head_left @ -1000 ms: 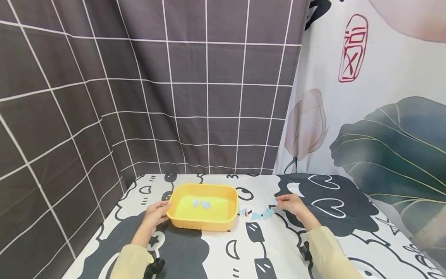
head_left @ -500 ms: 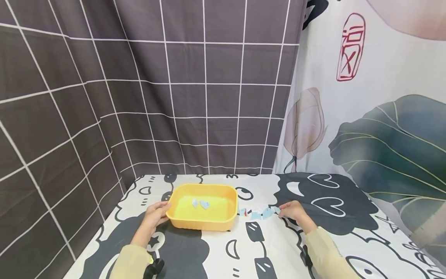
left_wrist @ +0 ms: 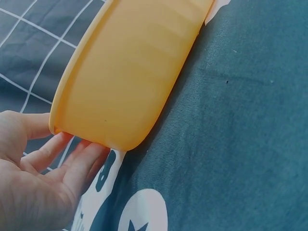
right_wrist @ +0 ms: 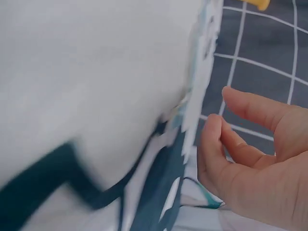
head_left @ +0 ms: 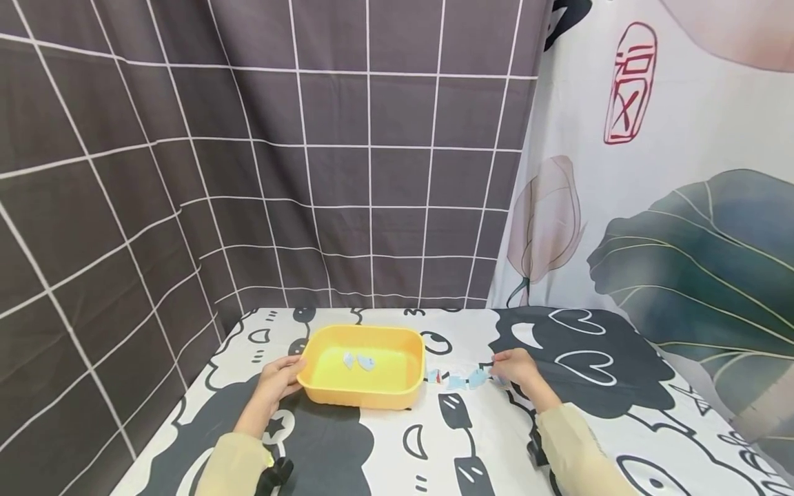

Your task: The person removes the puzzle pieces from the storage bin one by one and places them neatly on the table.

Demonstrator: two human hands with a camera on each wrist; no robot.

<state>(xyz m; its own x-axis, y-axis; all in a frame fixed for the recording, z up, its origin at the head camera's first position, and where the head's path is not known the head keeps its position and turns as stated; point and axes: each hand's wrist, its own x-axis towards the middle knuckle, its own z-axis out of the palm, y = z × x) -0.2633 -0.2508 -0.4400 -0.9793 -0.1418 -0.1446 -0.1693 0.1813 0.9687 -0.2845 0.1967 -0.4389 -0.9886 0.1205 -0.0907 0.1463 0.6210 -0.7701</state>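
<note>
My left hand grips the left end of a yellow plastic basin. In the left wrist view its thumb lies at the rim and its fingers are under the end wall. Two small pale pieces lie on the basin floor. To the right of the basin, a row of light blue, irregular flat pieces rests on the cloth; their kind is too small to tell. My right hand hovers at the row's right end. The right wrist view shows its thumb and fingers apart, nothing between them.
A cartoon-print cloth in black and white covers the table. Behind it hangs a dark grid curtain, with a white floral curtain at the right. Black straps are at both wrists.
My right hand moved down to the row's right end with a light blue piece, then let it go and lifted slightly. The left hand and basin have stayed put.
</note>
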